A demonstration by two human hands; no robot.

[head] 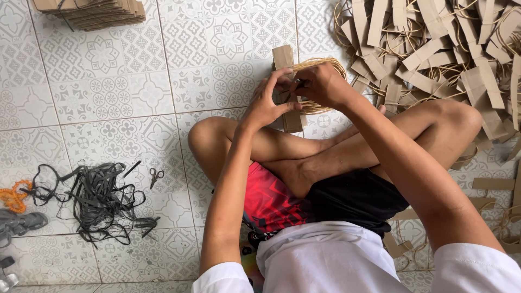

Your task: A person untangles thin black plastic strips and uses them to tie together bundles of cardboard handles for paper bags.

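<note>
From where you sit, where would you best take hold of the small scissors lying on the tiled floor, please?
Judging by their pose, grip the scissors at the looped handles, the upper end, coming from above with the left hand; they lie flat on the tiled floor, apart from the dark strap tangle.

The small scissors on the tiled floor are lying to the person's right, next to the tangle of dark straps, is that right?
Not quite. The head view shows the small scissors lying to the person's left, not right. They do lie on the tiled floor next to the tangle of dark straps.
</note>
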